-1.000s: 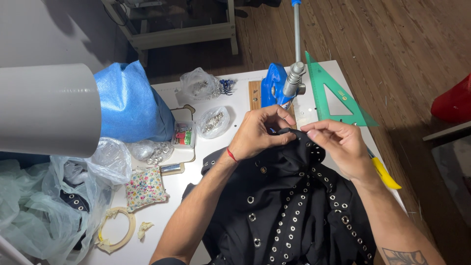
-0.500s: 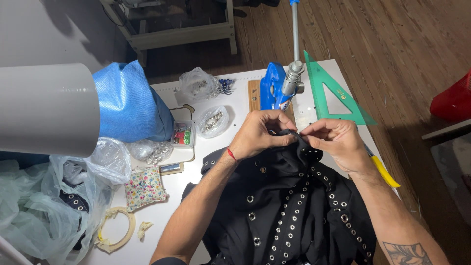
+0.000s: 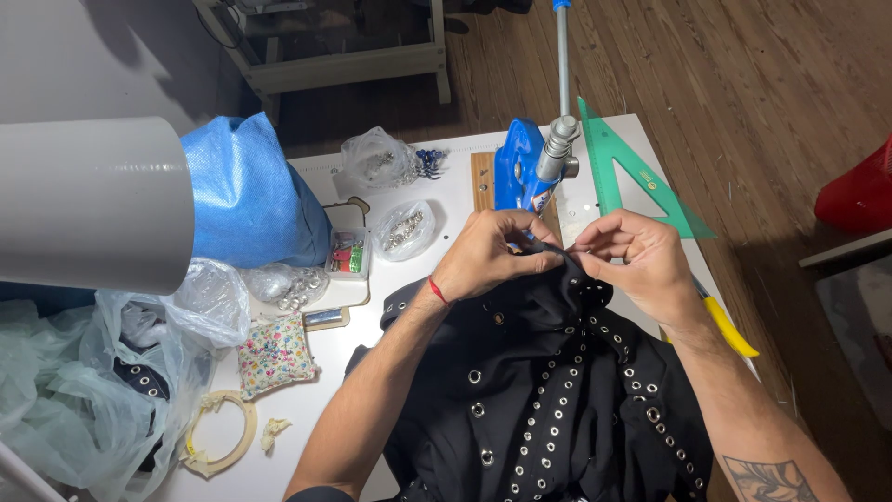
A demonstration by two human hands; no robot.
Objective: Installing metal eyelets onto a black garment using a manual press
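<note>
Head view shows a white tabletop [image 3: 437, 372] with a black garment [image 3: 548, 409] studded with metal eyelets lying in the lower middle of the frame. Its top edge is lifted toward the blue hand press [image 3: 525, 172] in the upper middle, beside a green set square [image 3: 641, 177]. The left hand [image 3: 488, 256] is closed and pinches the edge of the garment from the left; the right hand [image 3: 636, 260] pinches the same edge from the right, so the fingertips almost meet. In my judgement, this step goes well if the fabric stays flat and tight between both grips, with no fold under the pinched spot. At upper left of the garment, a small bag of metal eyelets [image 3: 406, 230] lies near.
</note>
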